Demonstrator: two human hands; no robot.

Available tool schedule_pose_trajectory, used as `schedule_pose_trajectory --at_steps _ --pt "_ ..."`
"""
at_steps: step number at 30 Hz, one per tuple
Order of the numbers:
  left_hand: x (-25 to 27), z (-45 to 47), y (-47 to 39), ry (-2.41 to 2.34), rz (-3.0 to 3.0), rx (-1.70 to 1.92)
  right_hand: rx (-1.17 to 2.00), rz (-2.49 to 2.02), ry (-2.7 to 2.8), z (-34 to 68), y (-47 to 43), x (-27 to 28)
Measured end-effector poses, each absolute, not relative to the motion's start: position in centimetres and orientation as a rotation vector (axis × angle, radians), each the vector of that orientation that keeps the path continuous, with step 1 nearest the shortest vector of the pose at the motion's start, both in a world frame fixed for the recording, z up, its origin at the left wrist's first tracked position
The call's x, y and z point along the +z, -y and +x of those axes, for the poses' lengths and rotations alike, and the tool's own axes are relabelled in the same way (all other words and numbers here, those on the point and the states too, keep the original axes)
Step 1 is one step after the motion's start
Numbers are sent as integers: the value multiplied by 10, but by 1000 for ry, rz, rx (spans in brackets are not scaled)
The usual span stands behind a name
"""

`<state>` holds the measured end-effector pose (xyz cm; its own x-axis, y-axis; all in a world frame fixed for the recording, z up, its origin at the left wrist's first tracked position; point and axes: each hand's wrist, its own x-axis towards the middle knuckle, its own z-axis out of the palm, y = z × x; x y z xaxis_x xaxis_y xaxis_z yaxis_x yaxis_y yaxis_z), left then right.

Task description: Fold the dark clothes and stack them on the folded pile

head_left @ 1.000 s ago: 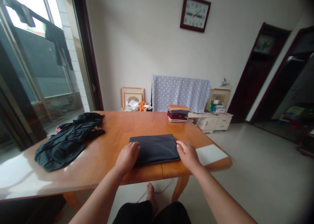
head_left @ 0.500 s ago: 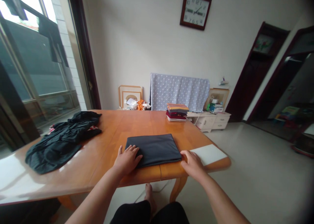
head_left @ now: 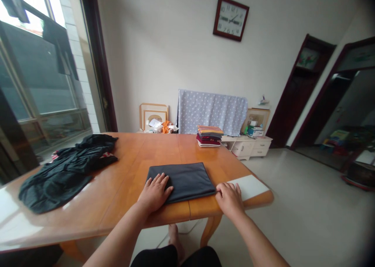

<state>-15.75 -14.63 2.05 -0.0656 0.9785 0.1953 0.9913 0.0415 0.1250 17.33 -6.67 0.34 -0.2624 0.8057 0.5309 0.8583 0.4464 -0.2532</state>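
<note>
Glossy orange-brown wooden table (head_left: 140, 152); by its near edge, folded dark-grey rectangular cloth (head_left: 187, 183); left hand (head_left: 156, 191) spread flat on top, gripping nothing; right hand (head_left: 230, 197) curled at near-right cloth corner; pinching, cannot tell.

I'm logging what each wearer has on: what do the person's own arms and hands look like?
The left hand and right hand wear no gloves, and no rings can be made out. The left forearm and right forearm are bare as far as they show, without sleeve, watch or strap.
</note>
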Motion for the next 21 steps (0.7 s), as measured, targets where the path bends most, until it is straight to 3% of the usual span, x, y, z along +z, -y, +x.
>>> schedule_pose_trajectory --at_steps 10,21 --pt "18 -154 150 2217 -2099 -355 169 -1060 2100 91 46 51" --pt "23 -154 153 2245 -2123 -359 433 -1528 2445 71 34 13"
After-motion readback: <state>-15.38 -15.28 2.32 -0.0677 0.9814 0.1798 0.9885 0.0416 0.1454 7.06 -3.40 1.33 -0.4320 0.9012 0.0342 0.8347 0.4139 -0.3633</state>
